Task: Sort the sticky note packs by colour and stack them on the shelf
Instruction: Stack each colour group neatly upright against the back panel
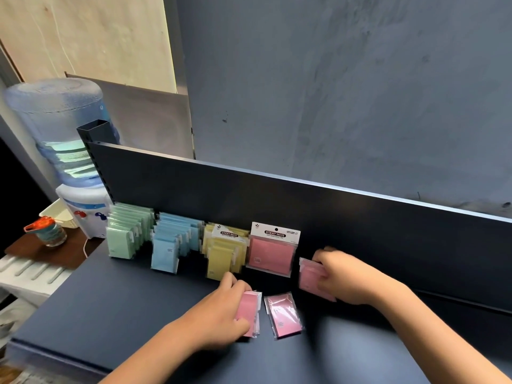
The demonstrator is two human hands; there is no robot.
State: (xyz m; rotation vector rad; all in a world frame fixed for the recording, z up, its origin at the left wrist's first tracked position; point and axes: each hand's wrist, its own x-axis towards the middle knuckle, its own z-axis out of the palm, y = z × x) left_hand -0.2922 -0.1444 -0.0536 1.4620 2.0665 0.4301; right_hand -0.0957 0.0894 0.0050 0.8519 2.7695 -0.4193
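Rows of sticky note packs stand against the back panel of the dark blue shelf [110, 306]: green packs [122, 242] at the left, then blue packs [166, 253], then yellow packs [221, 259]. One large pink pack [273, 253] leans upright beside the yellow ones. My left hand [221, 309] grips a small bunch of pink packs [249, 311] lying on the shelf. A single pink pack [284, 314] lies flat between my hands. My right hand [343, 275] grips another bunch of pink packs [309, 275], held upright near the back panel.
The shelf's back panel [332, 217] rises behind the packs, with a grey wall [332, 92] beyond. Left of the shelf stand a water dispenser [69, 151], a cream basket [59, 216] and a glass jar with an orange lid [48, 231] on a brown surface.
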